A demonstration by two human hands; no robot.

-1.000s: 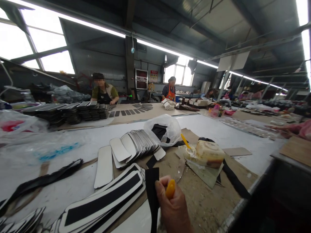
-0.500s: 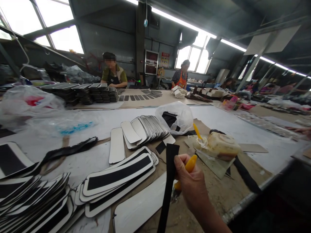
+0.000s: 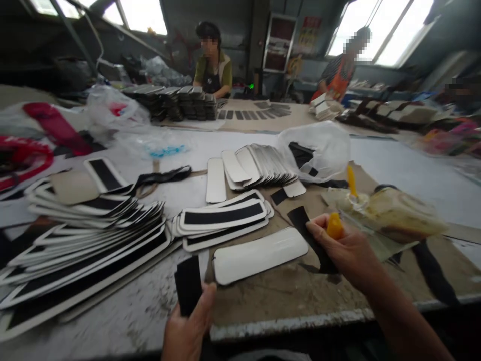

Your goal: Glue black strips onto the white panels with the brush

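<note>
Right grip (image 3: 347, 245) holds black strip (image 3: 299, 217) near white panel (image 3: 261, 254), well inside table edge (image 3: 293, 322).

A workshop, shown by stacked panels (image 3: 90, 271), a stained worktable (image 3: 128, 321) and aproned workers (image 3: 212, 75).

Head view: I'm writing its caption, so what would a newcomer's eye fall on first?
Probably the heap of white-edged black panels filling the lower left. Next, at the front, the left hand holds black strips, and the right hand another black strip with a yellow handle. Between the hands, slightly beyond, lies a plain white panel.
</note>
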